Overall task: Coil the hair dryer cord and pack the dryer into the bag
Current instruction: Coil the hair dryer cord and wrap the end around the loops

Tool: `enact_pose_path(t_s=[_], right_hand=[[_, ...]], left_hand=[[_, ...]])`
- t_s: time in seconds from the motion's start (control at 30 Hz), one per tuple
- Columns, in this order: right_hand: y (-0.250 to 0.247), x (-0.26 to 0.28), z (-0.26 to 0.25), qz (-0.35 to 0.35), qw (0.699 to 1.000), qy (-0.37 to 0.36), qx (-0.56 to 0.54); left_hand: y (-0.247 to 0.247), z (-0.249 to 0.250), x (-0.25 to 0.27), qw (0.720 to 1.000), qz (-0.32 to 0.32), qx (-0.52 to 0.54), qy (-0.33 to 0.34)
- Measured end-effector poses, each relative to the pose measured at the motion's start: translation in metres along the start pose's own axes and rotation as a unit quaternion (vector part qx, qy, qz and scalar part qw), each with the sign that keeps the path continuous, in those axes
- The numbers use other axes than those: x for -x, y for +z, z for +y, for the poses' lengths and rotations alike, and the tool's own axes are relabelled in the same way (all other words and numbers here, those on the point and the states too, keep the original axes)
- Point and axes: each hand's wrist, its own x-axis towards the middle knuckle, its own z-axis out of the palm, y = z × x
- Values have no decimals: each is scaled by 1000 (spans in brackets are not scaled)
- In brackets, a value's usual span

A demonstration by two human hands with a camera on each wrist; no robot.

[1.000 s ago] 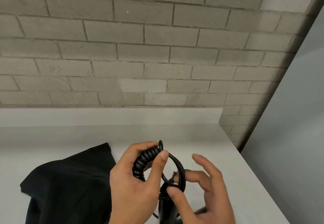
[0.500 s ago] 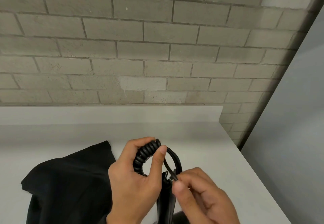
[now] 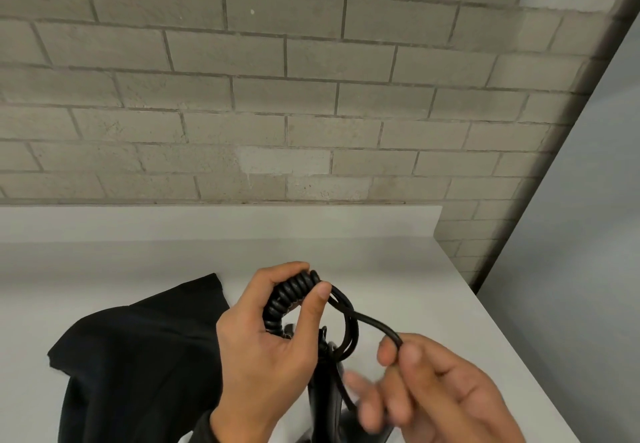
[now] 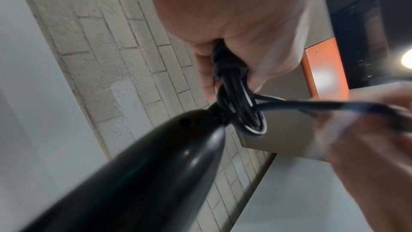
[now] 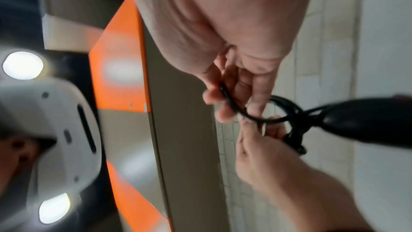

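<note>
My left hand [image 3: 277,331] grips the bunched spiral part of the black cord [image 3: 289,295] between thumb and curled fingers. The straight end of the cord [image 3: 375,325] runs through a loop out to the right, where my right hand [image 3: 401,356] pinches it between thumb and forefinger. The black dryer [image 3: 323,404] hangs below the hands, mostly hidden by them; its glossy handle [image 4: 144,174] fills the left wrist view. The black bag [image 3: 138,366] lies flat on the white counter [image 3: 398,269] to the left of my left hand.
A grey brick wall [image 3: 311,96] rises behind the counter's low backsplash. The counter's right edge [image 3: 512,338] drops off next to a pale grey wall. An orange panel [image 4: 323,75] shows in the wrist views.
My right hand has pulled the straight cord end out to the right through the loop; half a second ago it was pinching close against the loop. The left hand keeps its grip.
</note>
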Motion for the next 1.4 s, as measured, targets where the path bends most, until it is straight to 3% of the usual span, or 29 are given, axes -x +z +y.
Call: enact_pose_path(t_s=[0.07, 0.1, 0.17, 0.23, 0.3, 0.33, 0.4, 0.43, 0.53, 0.63, 0.7, 0.77, 0.83, 0.9, 0.97, 1.1, 1.2, 1.27, 1.37, 1.4], right_hand=[[-5, -1, -5, -74, 986, 87, -118], [-8, -2, -6, -116, 979, 107, -126], [-11, -3, -6, -135, 982, 120, -57], [-19, 0, -3, -97, 987, 124, 8], [-19, 5, -3, -132, 987, 88, 37], [-17, 9, 5, -107, 991, 65, 43], [-18, 10, 13, 25, 996, 84, 29], [-16, 12, 15, 44, 994, 90, 46], [-43, 20, 20, -64, 981, 160, 92], [-62, 6, 10, -93, 957, 160, 222], [-67, 4, 2, -156, 947, 192, 207], [-71, 0, 2, -137, 954, 126, 236], [-98, 4, 9, -36, 958, 56, 279], [-107, 13, 28, 93, 929, -56, 354], [-107, 11, 46, 178, 876, -135, 428], [-89, 5, 54, 213, 820, -244, 472], [-63, 4, 49, 156, 785, -312, 512], [-49, 4, 49, 122, 795, -306, 510], [-31, 2, 59, 125, 863, -210, 442], [-26, 1, 62, 124, 864, -197, 447]], left_hand=[[-1, -1, -2, 1000, -4, 0, 6], [-1, -3, -2, 1000, -1, 2, 7], [-4, -6, -2, 1000, 9, 9, 13], [-6, -9, -3, 1000, 8, 4, 27], [-10, -13, -5, 1000, 13, 3, 19], [-13, -16, -6, 1000, 16, 6, 8], [-18, -21, -8, 1000, 15, 4, 0], [-19, -22, -9, 1000, 10, 1, 3], [-19, -18, -9, 1000, -9, 3, 7], [-17, -16, -8, 1000, -17, 11, 10], [-17, -17, -9, 1000, -19, 7, 8], [-18, -19, -9, 1000, -12, 0, 0], [-20, -20, -10, 1000, 1, -2, -10], [-21, -19, -10, 1000, 12, 2, -16], [-21, -18, -9, 1000, 16, 1, -18], [-16, -15, -7, 1000, 14, 3, -27], [-14, -13, -6, 1000, 10, 1, -26], [-13, -11, -6, 1000, 8, 6, -24], [-8, -7, -3, 1000, -4, 7, -15], [-7, -5, -2, 1000, -9, 0, -11]])
